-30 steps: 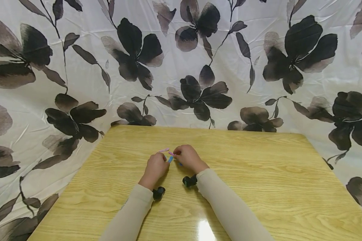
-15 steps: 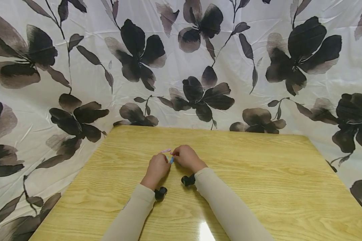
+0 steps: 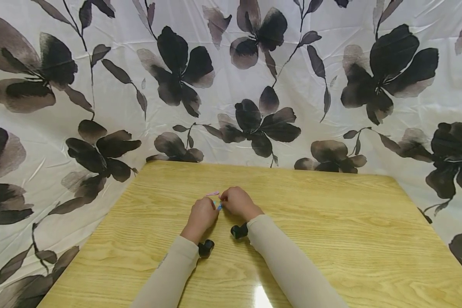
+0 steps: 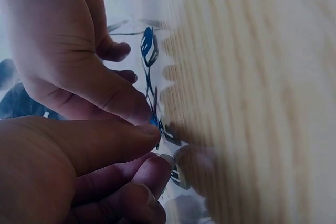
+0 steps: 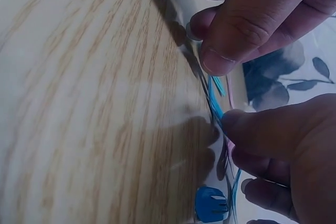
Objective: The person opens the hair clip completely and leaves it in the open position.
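Both hands meet over the table around a slim blue plastic fork. My left hand pinches one end between thumb and fingers. My right hand pinches it farther along; in the right wrist view the blue strip spans the gap between the two thumbs. Fingertips hide much of it. A pink strip lies just beyond the hands. Below the right fingers, in the right wrist view, shows a blue slotted fork head. Another dark blue slotted head appears in the left wrist view.
The wooden table extends around both hands. A flower-printed cloth hangs behind it and along the sides. Small black wrist cameras sit by the sleeve cuffs.
The right fingertips have come in from beside the pink piece to the blue fork held by the left hand. The hands are closer together, and the head view has shifted slightly.
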Tool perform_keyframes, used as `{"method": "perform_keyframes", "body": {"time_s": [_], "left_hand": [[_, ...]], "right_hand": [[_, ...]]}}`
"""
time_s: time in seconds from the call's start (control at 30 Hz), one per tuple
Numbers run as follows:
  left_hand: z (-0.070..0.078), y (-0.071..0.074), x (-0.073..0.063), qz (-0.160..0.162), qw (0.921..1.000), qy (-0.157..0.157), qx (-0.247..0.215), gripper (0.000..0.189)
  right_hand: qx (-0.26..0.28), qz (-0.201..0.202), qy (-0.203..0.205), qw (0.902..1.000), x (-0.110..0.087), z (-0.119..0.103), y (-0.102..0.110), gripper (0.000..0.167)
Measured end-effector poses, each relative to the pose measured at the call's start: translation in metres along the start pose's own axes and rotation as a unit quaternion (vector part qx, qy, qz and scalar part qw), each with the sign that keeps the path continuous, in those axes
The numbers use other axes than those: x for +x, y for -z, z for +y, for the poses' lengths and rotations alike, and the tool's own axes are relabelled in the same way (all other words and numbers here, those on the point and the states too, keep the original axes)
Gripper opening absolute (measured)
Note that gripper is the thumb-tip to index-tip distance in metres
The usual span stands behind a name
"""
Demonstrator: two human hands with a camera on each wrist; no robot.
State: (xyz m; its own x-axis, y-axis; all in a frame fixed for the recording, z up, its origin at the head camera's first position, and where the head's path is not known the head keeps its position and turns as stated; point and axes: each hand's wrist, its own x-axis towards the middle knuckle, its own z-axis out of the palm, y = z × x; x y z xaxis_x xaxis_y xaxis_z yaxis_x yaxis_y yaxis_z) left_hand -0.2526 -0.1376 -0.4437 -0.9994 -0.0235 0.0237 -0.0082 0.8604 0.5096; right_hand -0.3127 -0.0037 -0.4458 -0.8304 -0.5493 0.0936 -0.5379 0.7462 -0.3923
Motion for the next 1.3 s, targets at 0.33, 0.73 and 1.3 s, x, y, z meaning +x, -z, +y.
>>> {"method": "perform_keyframes", "body": {"time_s": [0.33,0.73,1.3], "left_hand": [[0.001,-0.002,0.000,0.005,0.9999,-0.004,0.016,0.033],[0.001,-0.002,-0.002,0.001,0.9999,-0.006,0.015,0.026],[0.001,0.006,-0.004,0.008,0.9990,-0.029,-0.034,0.025]], "right_hand": [[-0.019,-0.003,0.003,0.9998,-0.001,0.000,0.000,0.012],[-0.021,0.008,-0.007,0.9997,-0.004,0.003,-0.002,0.008],[0.046,0.024,-0.008,0.9986,-0.021,0.008,0.008,0.012]]}}
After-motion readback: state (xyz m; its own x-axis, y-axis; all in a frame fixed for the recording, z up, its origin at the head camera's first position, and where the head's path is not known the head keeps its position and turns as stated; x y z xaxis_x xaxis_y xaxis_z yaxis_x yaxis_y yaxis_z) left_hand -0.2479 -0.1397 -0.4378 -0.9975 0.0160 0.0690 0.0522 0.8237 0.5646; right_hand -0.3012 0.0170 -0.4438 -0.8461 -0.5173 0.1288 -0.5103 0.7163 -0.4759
